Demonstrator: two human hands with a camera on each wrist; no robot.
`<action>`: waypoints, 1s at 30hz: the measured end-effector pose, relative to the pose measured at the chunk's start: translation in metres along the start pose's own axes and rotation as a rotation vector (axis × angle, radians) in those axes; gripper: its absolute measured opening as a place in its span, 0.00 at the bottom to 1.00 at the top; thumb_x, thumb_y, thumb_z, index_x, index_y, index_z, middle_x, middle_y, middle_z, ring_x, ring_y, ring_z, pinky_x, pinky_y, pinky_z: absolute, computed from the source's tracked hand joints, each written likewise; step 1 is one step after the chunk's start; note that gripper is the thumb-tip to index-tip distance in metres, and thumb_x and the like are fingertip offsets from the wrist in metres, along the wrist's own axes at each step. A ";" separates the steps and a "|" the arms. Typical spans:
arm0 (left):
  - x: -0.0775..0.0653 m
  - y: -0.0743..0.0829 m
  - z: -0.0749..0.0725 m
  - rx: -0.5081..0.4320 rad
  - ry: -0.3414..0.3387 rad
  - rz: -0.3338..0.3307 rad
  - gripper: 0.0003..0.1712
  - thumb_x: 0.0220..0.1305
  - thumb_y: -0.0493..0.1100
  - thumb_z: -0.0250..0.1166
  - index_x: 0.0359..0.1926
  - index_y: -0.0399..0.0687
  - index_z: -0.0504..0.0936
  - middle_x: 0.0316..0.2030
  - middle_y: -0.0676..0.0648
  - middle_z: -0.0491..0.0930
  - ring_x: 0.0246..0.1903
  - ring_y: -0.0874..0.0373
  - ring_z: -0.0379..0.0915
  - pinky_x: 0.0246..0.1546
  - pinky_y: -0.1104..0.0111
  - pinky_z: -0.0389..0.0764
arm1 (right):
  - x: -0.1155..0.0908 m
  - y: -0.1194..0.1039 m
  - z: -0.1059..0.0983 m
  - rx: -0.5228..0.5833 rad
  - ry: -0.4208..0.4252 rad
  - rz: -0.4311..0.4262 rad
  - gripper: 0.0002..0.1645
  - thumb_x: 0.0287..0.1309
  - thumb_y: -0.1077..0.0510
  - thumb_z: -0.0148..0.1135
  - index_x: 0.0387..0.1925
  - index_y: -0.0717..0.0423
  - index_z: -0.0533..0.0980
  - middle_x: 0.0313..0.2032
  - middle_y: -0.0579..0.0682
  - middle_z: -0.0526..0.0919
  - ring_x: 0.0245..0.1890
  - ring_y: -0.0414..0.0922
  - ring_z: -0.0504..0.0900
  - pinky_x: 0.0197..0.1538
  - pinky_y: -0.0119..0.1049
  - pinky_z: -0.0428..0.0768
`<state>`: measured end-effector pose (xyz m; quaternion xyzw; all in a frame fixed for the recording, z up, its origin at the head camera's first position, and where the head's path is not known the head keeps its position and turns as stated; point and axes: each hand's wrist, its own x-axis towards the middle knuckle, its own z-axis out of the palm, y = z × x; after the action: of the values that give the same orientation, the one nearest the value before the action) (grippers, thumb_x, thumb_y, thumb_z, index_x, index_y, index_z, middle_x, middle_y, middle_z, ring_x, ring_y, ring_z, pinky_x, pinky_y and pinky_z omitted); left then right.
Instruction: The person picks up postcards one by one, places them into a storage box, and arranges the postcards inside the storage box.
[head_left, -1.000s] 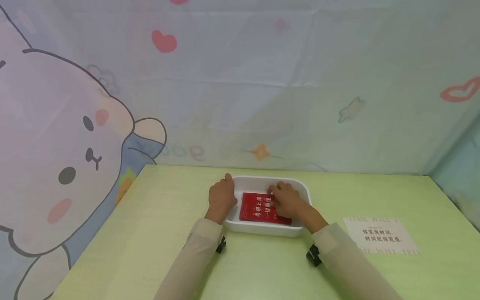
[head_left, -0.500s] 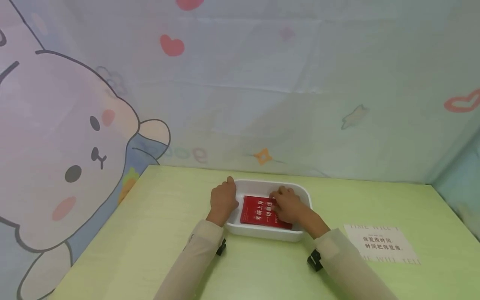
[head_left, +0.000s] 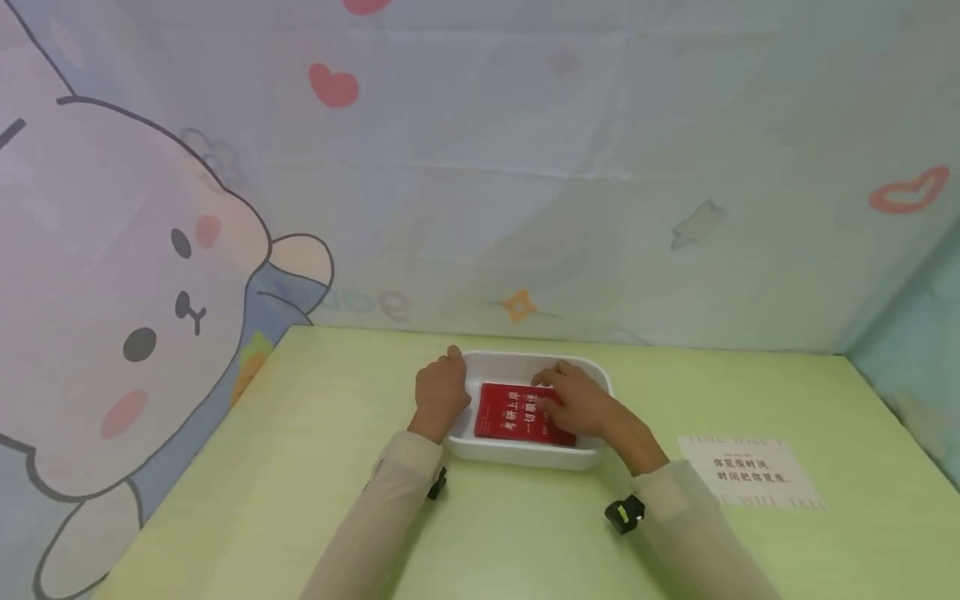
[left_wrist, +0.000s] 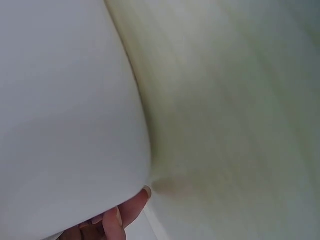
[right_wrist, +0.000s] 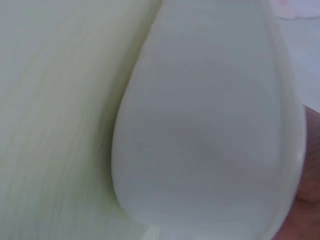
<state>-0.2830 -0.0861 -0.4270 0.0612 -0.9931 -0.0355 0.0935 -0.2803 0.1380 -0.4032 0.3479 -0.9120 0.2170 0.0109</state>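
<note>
A white plastic basin point(head_left: 525, 454) stands on the table in the head view, with a small red booklet or card stack point(head_left: 510, 412) lying flat inside it, white Chinese characters on its cover. My left hand point(head_left: 440, 396) grips the basin's left end; fingers point(left_wrist: 131, 207) show under its edge in the left wrist view. My right hand point(head_left: 581, 404) reaches over the basin's right end, fingers bent at the red cover's right part and partly hiding it. I cannot tell whether they pinch it. In the right wrist view, the basin's outer wall point(right_wrist: 195, 125) hides most of that hand.
A white card point(head_left: 750, 471) with Chinese and English lettering lies on the pale green table point(head_left: 510, 542), right of the basin. Behind the table hangs a backdrop cloth point(head_left: 480, 183) printed with hearts, stars and a cartoon bear. Black wrist mounts point(head_left: 625, 514) stick out under the sleeves.
My right hand has shifted slightly right relative to the basin, its wrist a little further out. The left hand keeps its grip. The head view has also swayed slightly.
</note>
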 end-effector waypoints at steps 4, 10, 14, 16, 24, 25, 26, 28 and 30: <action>0.001 0.003 0.001 -0.007 -0.027 0.010 0.22 0.55 0.42 0.70 0.44 0.38 0.69 0.33 0.41 0.81 0.30 0.49 0.82 0.31 0.61 0.82 | -0.009 0.000 -0.004 0.021 0.012 -0.012 0.16 0.64 0.60 0.57 0.51 0.61 0.76 0.44 0.57 0.77 0.45 0.51 0.75 0.53 0.50 0.76; 0.005 0.002 0.002 -0.022 -0.041 0.015 0.22 0.55 0.41 0.69 0.45 0.38 0.69 0.34 0.41 0.81 0.31 0.48 0.82 0.32 0.60 0.82 | -0.019 0.005 -0.003 0.047 0.080 -0.024 0.14 0.63 0.61 0.58 0.49 0.60 0.77 0.45 0.55 0.78 0.48 0.52 0.74 0.54 0.52 0.75; 0.008 0.000 0.001 -0.021 -0.045 -0.002 0.22 0.55 0.41 0.69 0.46 0.38 0.69 0.34 0.41 0.81 0.32 0.48 0.82 0.33 0.60 0.82 | -0.022 0.006 -0.001 0.072 0.124 -0.038 0.14 0.63 0.61 0.59 0.50 0.60 0.76 0.45 0.55 0.78 0.49 0.52 0.73 0.55 0.52 0.75; 0.010 0.000 0.001 -0.023 -0.051 0.001 0.23 0.56 0.41 0.69 0.47 0.38 0.69 0.35 0.41 0.81 0.32 0.48 0.82 0.33 0.60 0.82 | -0.024 0.006 -0.001 0.078 0.150 -0.030 0.15 0.63 0.61 0.59 0.50 0.60 0.77 0.46 0.55 0.78 0.50 0.52 0.73 0.55 0.51 0.75; 0.009 -0.001 0.004 -0.039 -0.052 0.007 0.24 0.54 0.41 0.70 0.47 0.38 0.69 0.34 0.41 0.81 0.31 0.49 0.81 0.31 0.61 0.82 | -0.032 0.005 0.002 0.092 0.231 0.076 0.14 0.64 0.58 0.59 0.50 0.57 0.78 0.50 0.57 0.76 0.48 0.53 0.65 0.48 0.47 0.68; 0.009 -0.001 0.005 -0.038 -0.051 0.004 0.24 0.54 0.41 0.71 0.47 0.38 0.69 0.34 0.41 0.81 0.31 0.49 0.81 0.31 0.61 0.82 | -0.033 0.005 0.003 0.092 0.237 0.090 0.14 0.64 0.58 0.60 0.50 0.57 0.78 0.50 0.57 0.75 0.49 0.53 0.65 0.49 0.47 0.67; 0.009 -0.002 0.006 -0.035 -0.049 0.000 0.24 0.54 0.41 0.71 0.47 0.38 0.69 0.34 0.41 0.81 0.30 0.49 0.81 0.31 0.61 0.82 | -0.034 0.005 0.004 0.085 0.244 0.095 0.14 0.64 0.58 0.60 0.50 0.56 0.78 0.50 0.57 0.75 0.49 0.54 0.64 0.48 0.48 0.67; 0.009 -0.004 0.007 -0.028 -0.044 -0.005 0.24 0.54 0.41 0.71 0.47 0.38 0.69 0.34 0.41 0.81 0.30 0.49 0.81 0.31 0.61 0.81 | -0.035 0.006 0.006 0.077 0.260 0.113 0.14 0.64 0.57 0.60 0.50 0.55 0.78 0.50 0.58 0.74 0.49 0.55 0.64 0.48 0.49 0.66; 0.010 -0.006 0.009 -0.025 -0.038 -0.002 0.24 0.54 0.41 0.71 0.46 0.38 0.69 0.34 0.41 0.81 0.30 0.49 0.81 0.30 0.61 0.81 | -0.037 0.008 0.008 0.071 0.277 0.128 0.13 0.64 0.57 0.59 0.49 0.55 0.78 0.49 0.59 0.74 0.49 0.56 0.63 0.48 0.49 0.64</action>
<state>-0.2936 -0.0930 -0.4344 0.0605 -0.9941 -0.0489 0.0754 -0.2568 0.1632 -0.4197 0.2562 -0.9138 0.2952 0.1104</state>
